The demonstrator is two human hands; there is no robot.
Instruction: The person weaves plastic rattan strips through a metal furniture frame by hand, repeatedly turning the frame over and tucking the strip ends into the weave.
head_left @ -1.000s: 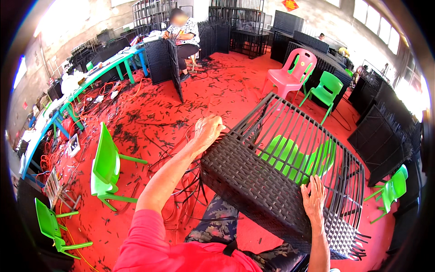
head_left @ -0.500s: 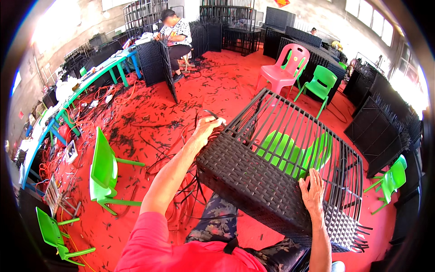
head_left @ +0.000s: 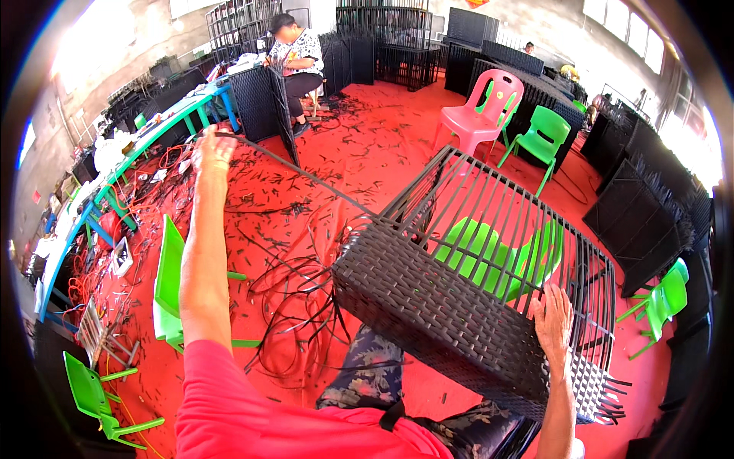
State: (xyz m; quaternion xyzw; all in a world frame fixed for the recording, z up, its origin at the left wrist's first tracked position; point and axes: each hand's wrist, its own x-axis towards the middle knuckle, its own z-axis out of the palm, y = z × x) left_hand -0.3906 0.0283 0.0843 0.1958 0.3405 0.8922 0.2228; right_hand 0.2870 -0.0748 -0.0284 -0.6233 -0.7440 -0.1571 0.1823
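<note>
- While the right hand [head_left: 552, 315] rested flat on the woven frame [head_left: 428, 287], fingers extended and slightly spread rather than gripping, it seemed able only to press; a hard tug might have swung the piece round.
- Tilted over the patterned trousers [head_left: 359, 375], close-woven side toward the wearer, the frame could have slid if that pressure had slackened. Cut strip ends [head_left: 614, 402] stuck out at its lower right and might have snagged cloth or skin.
- Beside the frame's left side, loose strips [head_left: 294, 306] lay in a tangle over the red floor [head_left: 397, 153]; crossing one another, they could have knotted or caught.
- Well out to the left, the left hand [head_left: 213, 149] had its fingers pinching one black strip [head_left: 306, 174], which ran nearly straight to the frame's upper left corner. Too much force could have split the strip, chafed the fingers or let it slip free.
- Below the left forearm [head_left: 205, 260], a green chair [head_left: 170, 283] stood near enough, it seemed, to bump the elbow.
- Farther off, a seated person [head_left: 302, 57] sat by an upright black panel [head_left: 256, 103], probably beyond reach of a strip whipping loose.
</note>
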